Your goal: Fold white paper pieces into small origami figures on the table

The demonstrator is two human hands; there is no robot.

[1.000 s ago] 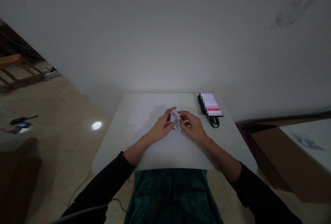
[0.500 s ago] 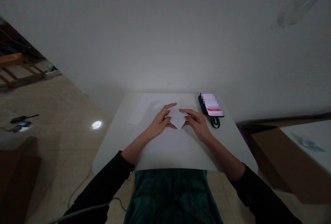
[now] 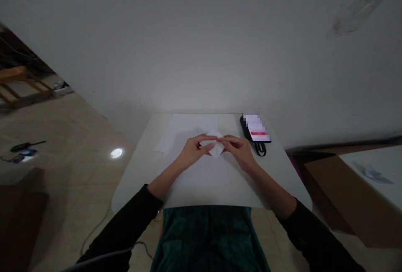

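Note:
A small folded white paper (image 3: pixel 216 150) is held between both hands over the middle of the table. My left hand (image 3: pixel 194 151) pinches its left side, index finger stretched across the paper and thumb below. On the right side, my right hand (image 3: pixel 239 149) grips it with bent fingers. The fingertips of both hands meet near the paper's centre. Flat white sheets (image 3: pixel 194 173) lie beneath the hands on the white table (image 3: pixel 138 180). The exact folds are too small to tell.
At the table's back right lies a phone (image 3: pixel 256 128) on a black case with a strap loop (image 3: pixel 260 149). A pale wall (image 3: pixel 201 54) rises behind the table. Right of it stands a cardboard box (image 3: pixel 339 188); a grey cable (image 3: pixel 103 255) runs at lower left.
My hands have come closer together, and their index fingertips now meet over the folded paper. The paper's outline has changed, with a part now showing above the fingers.

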